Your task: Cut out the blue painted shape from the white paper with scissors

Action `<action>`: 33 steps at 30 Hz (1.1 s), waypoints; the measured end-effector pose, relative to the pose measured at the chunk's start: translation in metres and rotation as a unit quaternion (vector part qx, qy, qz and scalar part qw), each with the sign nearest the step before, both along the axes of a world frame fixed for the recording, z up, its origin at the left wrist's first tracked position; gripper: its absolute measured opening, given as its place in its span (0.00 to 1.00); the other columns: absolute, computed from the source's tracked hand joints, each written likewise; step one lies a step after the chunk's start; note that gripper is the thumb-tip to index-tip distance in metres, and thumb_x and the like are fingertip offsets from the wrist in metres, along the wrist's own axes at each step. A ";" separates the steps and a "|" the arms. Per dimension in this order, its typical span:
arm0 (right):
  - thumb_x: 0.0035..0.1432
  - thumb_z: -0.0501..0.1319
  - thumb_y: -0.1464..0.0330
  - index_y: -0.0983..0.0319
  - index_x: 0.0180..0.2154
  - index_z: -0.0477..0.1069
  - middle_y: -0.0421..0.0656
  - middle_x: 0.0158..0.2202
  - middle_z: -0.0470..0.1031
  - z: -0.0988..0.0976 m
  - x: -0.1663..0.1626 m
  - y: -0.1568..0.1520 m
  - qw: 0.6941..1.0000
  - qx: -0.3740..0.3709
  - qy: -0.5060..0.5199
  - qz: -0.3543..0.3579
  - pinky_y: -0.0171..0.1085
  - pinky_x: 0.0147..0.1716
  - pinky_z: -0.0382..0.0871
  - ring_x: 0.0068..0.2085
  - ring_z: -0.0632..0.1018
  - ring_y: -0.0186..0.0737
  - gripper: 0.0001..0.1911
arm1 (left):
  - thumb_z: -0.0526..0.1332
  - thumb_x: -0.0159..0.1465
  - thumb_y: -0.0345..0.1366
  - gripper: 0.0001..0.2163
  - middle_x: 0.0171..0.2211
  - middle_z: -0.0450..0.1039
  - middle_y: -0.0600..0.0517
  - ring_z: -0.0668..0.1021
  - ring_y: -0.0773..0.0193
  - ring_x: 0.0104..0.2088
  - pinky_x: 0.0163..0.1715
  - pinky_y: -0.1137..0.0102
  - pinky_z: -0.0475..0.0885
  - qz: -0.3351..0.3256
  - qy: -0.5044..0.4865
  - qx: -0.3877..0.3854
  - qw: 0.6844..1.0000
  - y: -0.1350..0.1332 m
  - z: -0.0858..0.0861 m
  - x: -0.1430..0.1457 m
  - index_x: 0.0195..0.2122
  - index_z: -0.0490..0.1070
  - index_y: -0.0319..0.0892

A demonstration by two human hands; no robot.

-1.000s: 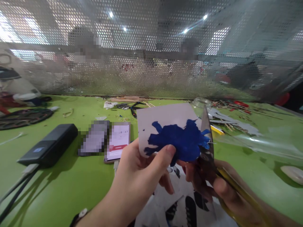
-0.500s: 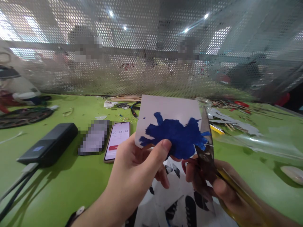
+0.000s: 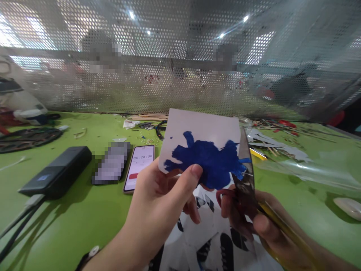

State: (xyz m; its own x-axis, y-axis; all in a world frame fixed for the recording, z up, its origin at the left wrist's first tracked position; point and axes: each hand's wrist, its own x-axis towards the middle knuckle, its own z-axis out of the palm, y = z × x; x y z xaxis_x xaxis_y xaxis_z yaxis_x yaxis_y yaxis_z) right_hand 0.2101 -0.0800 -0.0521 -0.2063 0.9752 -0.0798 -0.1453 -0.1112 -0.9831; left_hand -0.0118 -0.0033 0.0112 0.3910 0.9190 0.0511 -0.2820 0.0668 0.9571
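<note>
My left hand [image 3: 169,192] pinches a white sheet of paper [image 3: 203,124] by its lower edge, thumb in front and the other fingers behind. A dark blue painted shape [image 3: 208,162] with ragged arms covers the lower part of the sheet. My right hand [image 3: 265,222] grips scissors [image 3: 246,173] with yellow and reddish handles. Their blades point up and stand at the paper's right edge, against the blue shape. Below both hands lie white papers [image 3: 197,229] with black printed shapes, partly hidden by the hands.
On the left lie a black power bank [image 3: 59,169] with cables and a phone [image 3: 139,165] showing a timer. Pliers [image 3: 160,130], sticks [image 3: 152,117] and scraps sit along the back. A computer mouse [image 3: 349,207] is at right. A perforated screen [image 3: 175,86] closes off the far side.
The paper's upper edge has risen slightly and the sheet has tilted a little. My left hand has shifted slightly up and left. The scissors stay almost in place, with the blades looking slightly closer together.
</note>
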 end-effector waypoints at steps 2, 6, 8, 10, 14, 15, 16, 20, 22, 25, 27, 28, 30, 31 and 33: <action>0.53 0.76 0.32 0.57 0.41 0.85 0.36 0.26 0.63 -0.002 0.000 0.000 1.000 -0.006 0.008 0.000 0.38 0.27 0.49 0.27 0.58 0.36 0.36 | 0.75 0.70 0.38 0.12 0.23 0.79 0.58 0.76 0.73 0.14 0.17 0.81 0.73 0.000 -0.001 0.002 1.000 0.000 -0.002 -0.001 0.33 0.74 0.43; 0.53 0.77 0.33 0.57 0.41 0.86 0.36 0.25 0.63 -0.005 -0.001 -0.002 0.999 -0.014 0.034 -0.007 0.38 0.27 0.47 0.27 0.57 0.36 0.35 | 0.73 0.74 0.40 0.11 0.21 0.78 0.59 0.77 0.72 0.14 0.18 0.82 0.74 0.003 -0.022 0.025 0.999 0.001 -0.006 -0.002 0.35 0.77 0.43; 0.50 0.78 0.31 0.57 0.40 0.86 0.36 0.25 0.63 -0.001 -0.001 -0.003 0.999 -0.033 0.025 -0.013 0.38 0.28 0.48 0.28 0.57 0.37 0.37 | 0.72 0.75 0.40 0.10 0.18 0.76 0.60 0.78 0.72 0.14 0.19 0.82 0.74 0.005 -0.030 0.039 0.999 0.001 -0.006 -0.002 0.37 0.78 0.44; 0.48 0.78 0.30 0.58 0.40 0.86 0.36 0.25 0.63 0.003 -0.002 -0.004 0.999 -0.048 0.002 -0.016 0.38 0.28 0.48 0.28 0.57 0.36 0.39 | 0.71 0.75 0.38 0.09 0.17 0.75 0.61 0.78 0.72 0.14 0.19 0.82 0.75 0.011 -0.029 0.041 0.999 0.002 -0.003 -0.002 0.37 0.79 0.44; 0.48 0.76 0.28 0.58 0.39 0.85 0.36 0.25 0.63 0.007 -0.001 -0.003 0.998 -0.045 -0.031 -0.015 0.39 0.28 0.47 0.28 0.57 0.37 0.41 | 0.71 0.74 0.35 0.09 0.20 0.77 0.60 0.78 0.72 0.14 0.19 0.82 0.75 0.033 -0.015 0.040 0.999 0.002 0.004 -0.002 0.35 0.78 0.44; 0.48 0.76 0.28 0.58 0.39 0.85 0.36 0.25 0.63 0.006 0.000 -0.003 0.998 -0.047 -0.032 -0.012 0.39 0.28 0.47 0.28 0.56 0.37 0.41 | 0.71 0.74 0.36 0.09 0.21 0.78 0.60 0.78 0.73 0.14 0.18 0.82 0.75 0.037 -0.014 0.046 0.998 0.002 0.004 -0.003 0.36 0.78 0.44; 0.47 0.76 0.28 0.58 0.39 0.85 0.36 0.25 0.64 0.005 0.000 -0.003 0.998 -0.052 -0.029 -0.007 0.39 0.29 0.47 0.28 0.57 0.37 0.41 | 0.72 0.74 0.36 0.09 0.21 0.77 0.60 0.78 0.72 0.14 0.17 0.81 0.75 0.042 -0.017 0.054 0.998 0.002 0.004 -0.003 0.35 0.78 0.44; 0.45 0.78 0.28 0.58 0.40 0.86 0.36 0.25 0.65 0.006 0.000 -0.003 0.998 -0.061 -0.023 -0.010 0.39 0.29 0.46 0.27 0.57 0.35 0.41 | 0.75 0.72 0.39 0.14 0.23 0.75 0.61 0.78 0.71 0.14 0.15 0.79 0.75 0.064 -0.023 0.078 0.995 0.003 0.003 -0.005 0.31 0.75 0.44; 0.44 0.80 0.31 0.57 0.39 0.87 0.40 0.29 0.70 0.008 -0.001 -0.003 0.997 -0.066 -0.028 -0.033 0.39 0.28 0.50 0.28 0.60 0.37 0.39 | 0.75 0.72 0.39 0.16 0.23 0.73 0.62 0.78 0.70 0.13 0.14 0.79 0.75 0.077 -0.019 0.078 0.994 0.004 0.003 -0.006 0.30 0.72 0.44; 0.43 0.83 0.33 0.57 0.39 0.89 0.42 0.31 0.72 0.005 0.000 -0.003 0.995 -0.093 -0.024 -0.025 0.38 0.28 0.59 0.31 0.65 0.39 0.37 | 0.76 0.71 0.40 0.18 0.22 0.67 0.64 0.77 0.71 0.13 0.13 0.79 0.74 0.093 -0.019 0.082 0.992 0.005 0.005 -0.007 0.30 0.69 0.46; 0.45 0.82 0.33 0.57 0.41 0.90 0.40 0.29 0.70 -0.001 0.002 -0.004 0.996 -0.093 -0.003 0.003 0.36 0.26 0.61 0.29 0.64 0.37 0.37 | 0.76 0.71 0.40 0.18 0.22 0.65 0.64 0.76 0.71 0.13 0.13 0.79 0.72 0.102 -0.012 0.089 0.991 0.005 0.007 -0.008 0.30 0.68 0.46; 0.47 0.81 0.33 0.57 0.42 0.90 0.41 0.30 0.71 -0.005 0.003 -0.004 0.996 -0.085 0.004 0.014 0.35 0.26 0.62 0.29 0.64 0.37 0.37 | 0.76 0.70 0.39 0.17 0.22 0.65 0.64 0.76 0.72 0.13 0.12 0.79 0.72 0.105 -0.006 0.092 0.990 0.005 0.008 -0.008 0.30 0.68 0.46; 0.51 0.79 0.33 0.56 0.45 0.89 0.43 0.36 0.76 -0.012 0.005 -0.006 0.998 -0.066 0.006 0.023 0.35 0.28 0.65 0.31 0.66 0.37 0.37 | 0.76 0.69 0.38 0.16 0.22 0.65 0.64 0.75 0.72 0.13 0.12 0.79 0.72 0.114 0.007 0.097 0.989 0.005 0.010 -0.008 0.31 0.70 0.47; 0.53 0.77 0.33 0.55 0.46 0.89 0.45 0.39 0.77 -0.014 0.006 -0.007 0.998 -0.058 -0.001 0.026 0.36 0.30 0.67 0.32 0.67 0.38 0.36 | 0.77 0.69 0.37 0.15 0.22 0.65 0.64 0.74 0.72 0.12 0.12 0.78 0.72 0.117 0.010 0.101 0.988 0.005 0.010 -0.008 0.32 0.70 0.47; 0.57 0.76 0.33 0.55 0.47 0.88 0.44 0.38 0.78 -0.017 0.008 -0.008 0.998 -0.042 -0.014 0.035 0.37 0.31 0.69 0.32 0.69 0.39 0.35 | 0.78 0.67 0.37 0.15 0.22 0.67 0.64 0.74 0.71 0.13 0.12 0.78 0.72 0.125 0.016 0.104 0.987 0.004 0.012 -0.007 0.32 0.71 0.47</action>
State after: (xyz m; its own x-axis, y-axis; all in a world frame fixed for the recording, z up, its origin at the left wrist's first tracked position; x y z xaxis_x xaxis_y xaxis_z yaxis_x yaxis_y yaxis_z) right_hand 0.2180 -0.0883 -0.0696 -0.2713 0.9478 -0.1672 -0.1073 -0.2025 -0.9734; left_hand -0.0190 0.0011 0.0228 0.1582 0.9578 0.2399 -0.2334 -0.1998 0.9516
